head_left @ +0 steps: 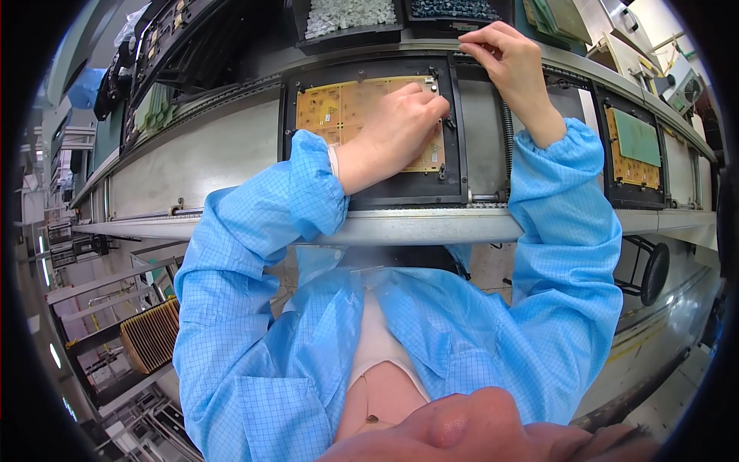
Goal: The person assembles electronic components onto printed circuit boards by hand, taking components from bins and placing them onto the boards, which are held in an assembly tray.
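A yellow printed circuit board lies in a black frame on the conveyor line before me. My left hand reaches over the board, fingers curled and pinched at its right edge; what they hold, if anything, is hidden. Small pale components sit at the board's upper right corner. Farther right, my right hand is raised above the far rail, thumb and forefinger brought together. Whatever is between those fingertips is too small to name. Nearest to it stands a black bin of dark blue components.
A black bin of white components stands beyond the board. To the right, another black frame carries a board with a green sheet on it. The metal front rail runs between me and the line. A round stool is at lower right.
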A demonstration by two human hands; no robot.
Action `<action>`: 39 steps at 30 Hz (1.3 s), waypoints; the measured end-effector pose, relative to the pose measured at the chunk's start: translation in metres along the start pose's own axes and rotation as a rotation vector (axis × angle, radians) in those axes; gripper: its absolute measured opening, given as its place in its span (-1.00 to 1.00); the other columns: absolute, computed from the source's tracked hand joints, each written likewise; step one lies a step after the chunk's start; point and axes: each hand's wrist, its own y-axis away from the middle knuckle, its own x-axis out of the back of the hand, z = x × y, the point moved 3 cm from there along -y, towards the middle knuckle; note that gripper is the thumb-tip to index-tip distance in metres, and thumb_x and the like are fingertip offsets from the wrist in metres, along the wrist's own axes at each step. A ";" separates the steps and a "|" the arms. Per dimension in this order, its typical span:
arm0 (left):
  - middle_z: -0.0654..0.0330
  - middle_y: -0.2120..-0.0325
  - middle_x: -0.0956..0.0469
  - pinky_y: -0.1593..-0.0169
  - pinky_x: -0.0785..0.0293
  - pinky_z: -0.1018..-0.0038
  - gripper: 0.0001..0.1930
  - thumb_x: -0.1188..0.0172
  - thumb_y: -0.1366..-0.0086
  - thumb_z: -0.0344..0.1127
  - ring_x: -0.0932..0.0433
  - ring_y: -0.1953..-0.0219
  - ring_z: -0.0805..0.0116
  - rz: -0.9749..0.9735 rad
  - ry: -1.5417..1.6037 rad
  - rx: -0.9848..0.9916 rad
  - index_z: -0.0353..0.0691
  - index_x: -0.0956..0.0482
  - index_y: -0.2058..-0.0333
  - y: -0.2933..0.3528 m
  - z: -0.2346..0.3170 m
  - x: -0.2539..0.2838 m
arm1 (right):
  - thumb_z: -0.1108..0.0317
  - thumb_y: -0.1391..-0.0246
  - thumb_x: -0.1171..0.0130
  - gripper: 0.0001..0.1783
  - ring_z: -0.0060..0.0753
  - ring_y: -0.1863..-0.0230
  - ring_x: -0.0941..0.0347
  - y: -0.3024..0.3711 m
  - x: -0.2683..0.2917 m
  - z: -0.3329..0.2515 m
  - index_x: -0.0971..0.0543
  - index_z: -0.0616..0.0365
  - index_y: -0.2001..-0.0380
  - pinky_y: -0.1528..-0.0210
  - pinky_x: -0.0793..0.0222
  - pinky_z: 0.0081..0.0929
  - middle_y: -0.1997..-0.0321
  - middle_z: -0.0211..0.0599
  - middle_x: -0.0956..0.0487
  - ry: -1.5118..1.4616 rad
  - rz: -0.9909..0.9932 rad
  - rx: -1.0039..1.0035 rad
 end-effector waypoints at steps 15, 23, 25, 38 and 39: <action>0.06 0.40 -0.58 0.24 -0.54 0.18 -0.89 -0.24 -0.17 -0.32 -0.59 0.29 0.01 0.298 -0.494 0.171 -0.22 -0.61 0.40 -0.047 -0.121 0.070 | 0.41 -0.20 -0.24 -0.81 -0.67 0.32 -0.50 0.063 0.031 -0.003 -0.66 0.26 0.17 0.27 -0.41 -0.70 0.28 -0.38 -0.64 -0.563 -0.234 -0.606; 0.00 0.41 -0.66 0.14 -0.56 0.19 -0.90 -0.23 -0.08 -0.39 -0.64 0.25 -0.01 0.000 -0.441 0.304 -0.21 -0.69 0.42 -0.072 -0.159 0.065 | 0.44 -0.21 -0.21 -0.68 -0.50 0.20 -0.56 0.088 0.013 -0.021 -0.56 0.31 -0.01 0.04 -0.52 -0.53 0.16 -0.20 -0.64 -1.131 -0.304 -0.925; 0.07 0.39 -0.66 0.13 -0.56 0.21 -0.88 -0.23 -0.13 -0.39 -0.63 0.25 0.02 0.031 -0.362 0.284 -0.17 -0.70 0.35 -0.066 -0.164 0.066 | 0.45 -0.21 -0.21 -0.70 -0.49 0.20 -0.57 0.087 0.013 -0.029 -0.56 0.31 0.01 0.04 -0.53 -0.53 0.16 -0.19 -0.64 -1.148 -0.292 -0.938; 0.15 0.36 -0.62 0.23 -0.57 0.44 -0.88 -0.23 -0.20 -0.49 -0.65 0.33 0.30 0.268 0.153 0.148 -0.27 -0.67 0.28 0.004 -0.082 0.090 | 0.41 -0.23 -0.20 -0.79 -0.56 0.25 -0.56 0.077 0.005 -0.053 -0.58 0.30 0.13 0.10 -0.49 -0.58 0.20 -0.29 -0.64 -0.676 -0.414 -0.738; 0.10 0.38 -0.59 0.23 -0.55 0.37 -0.90 -0.21 -0.15 -0.44 -0.63 0.36 0.16 0.286 0.223 0.168 -0.26 -0.67 0.36 0.010 -0.079 0.087 | 0.41 -0.23 -0.20 -0.79 -0.56 0.25 -0.56 0.076 0.004 -0.053 -0.58 0.30 0.13 0.10 -0.49 -0.58 0.20 -0.29 -0.64 -0.671 -0.421 -0.738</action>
